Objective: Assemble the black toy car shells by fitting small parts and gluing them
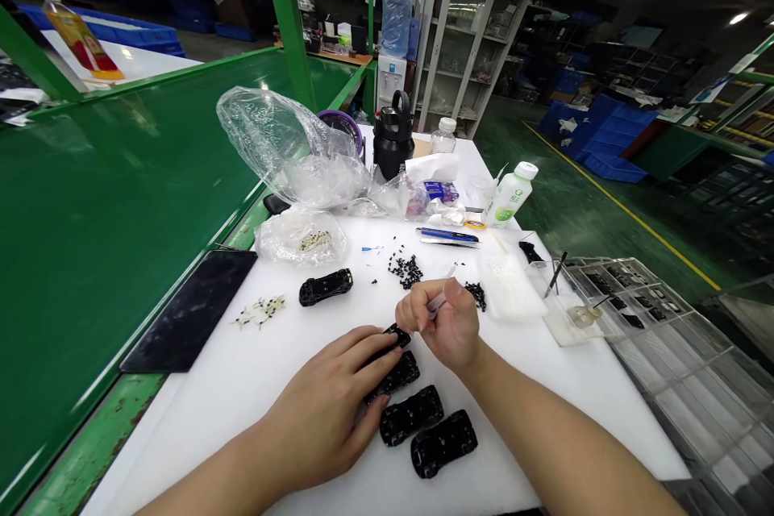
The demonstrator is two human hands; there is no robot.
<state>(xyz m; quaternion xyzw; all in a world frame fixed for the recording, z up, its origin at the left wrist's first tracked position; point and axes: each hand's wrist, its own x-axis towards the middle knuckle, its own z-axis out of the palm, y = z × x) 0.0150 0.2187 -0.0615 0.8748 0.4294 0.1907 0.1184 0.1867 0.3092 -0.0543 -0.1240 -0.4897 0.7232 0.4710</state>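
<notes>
**Right hand (451,326) pinches a slim clear applicator (436,303) above black model car shells (411,415)**

Nearest, at lower centre, the left hand (326,403) has its fingers (363,347) closed together over one shell (397,377), pressing it against the white plastic board (242,395). Two more shells lie just below. The right thumb and fingers are closed on the applicator. Farther up, loose black parts (405,270) lie scattered right of another shell (325,287). A clear compartmented tray (629,290) sits at right, and a crumpled plastic bag (284,149) at upper centre.
</notes>
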